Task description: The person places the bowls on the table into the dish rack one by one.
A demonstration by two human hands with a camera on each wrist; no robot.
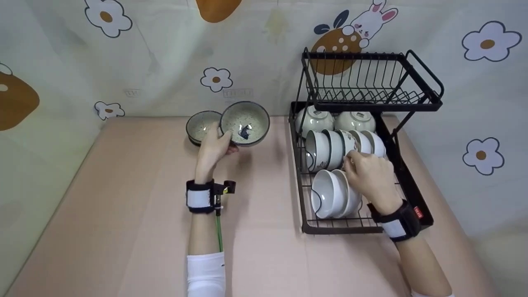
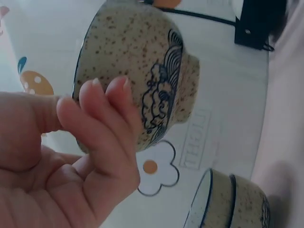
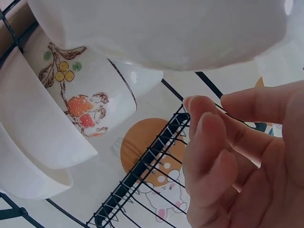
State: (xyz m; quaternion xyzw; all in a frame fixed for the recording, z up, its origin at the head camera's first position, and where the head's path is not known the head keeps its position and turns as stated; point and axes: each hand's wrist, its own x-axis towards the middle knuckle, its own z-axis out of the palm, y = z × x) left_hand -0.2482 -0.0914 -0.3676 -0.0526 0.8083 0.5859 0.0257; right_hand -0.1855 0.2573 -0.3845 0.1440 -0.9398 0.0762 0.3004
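Observation:
My left hand (image 1: 211, 148) holds a speckled bowl (image 1: 256, 128) by its side, with the thumb at the rim and the opening facing up toward the head camera. In the left wrist view, blue wave drawings show on that bowl's outside (image 2: 128, 47). Left of it stand two stacked bowls (image 2: 221, 204) of the same speckled kind. My right hand (image 1: 371, 177) is over the dish rack (image 1: 298, 181), beside white bowls (image 1: 326, 194). Seen from the right wrist, its fingers (image 3: 209, 137) bend loosely with nothing between them, close to a bowl with a fruit print (image 3: 80, 90).
On the rack's lower level, several bowls (image 1: 317, 148) stand on edge in rows, and two upside-down bowls (image 1: 355, 122) sit at the back. An upper wire tier (image 1: 375, 106) overhangs the rear. A printed cloth (image 1: 165, 53) hangs behind the pink tabletop (image 1: 136, 198).

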